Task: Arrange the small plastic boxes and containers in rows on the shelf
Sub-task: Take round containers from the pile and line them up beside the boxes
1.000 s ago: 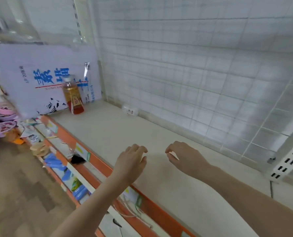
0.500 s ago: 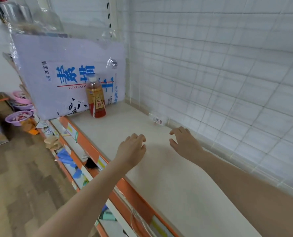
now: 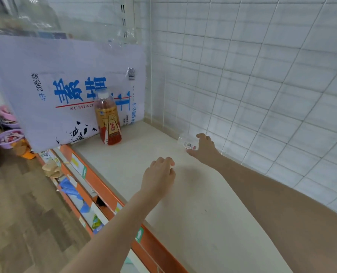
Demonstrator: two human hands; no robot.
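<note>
The person is reaching with the right hand (image 3: 204, 149) toward a small clear plastic box (image 3: 187, 141) that is lying at the back edge of the shelf (image 3: 213, 213), against the wire grid wall (image 3: 262, 85). This looks like the pick-up step for the first container: nothing is yet standing in a row on the shelf. The right hand's fingers are spread fairly wide, with the thumb at the box's labelled near side and the other fingers above it; whether they are already touching the box cannot be told, and they are not closed round it. The left hand (image 3: 159, 177) is hovering over the shelf's middle, nearer the orange front edge (image 3: 96, 186), with fingers loosely curled and holding nothing.

The next move probably calls for closing thumb and fingers on the box and drawing it clear of the wall before setting it down in line. Being clear and light, the box may slide along the back edge if it is nudged.

Compared with half a second ago, the right hand has travelled toward the back edge and reached the box, which was then apart from it. The left hand has stayed in much the same place. The drink bottle (image 3: 108, 119) and the large paper pack (image 3: 69, 91) at the shelf's far end are standing as before.
</note>
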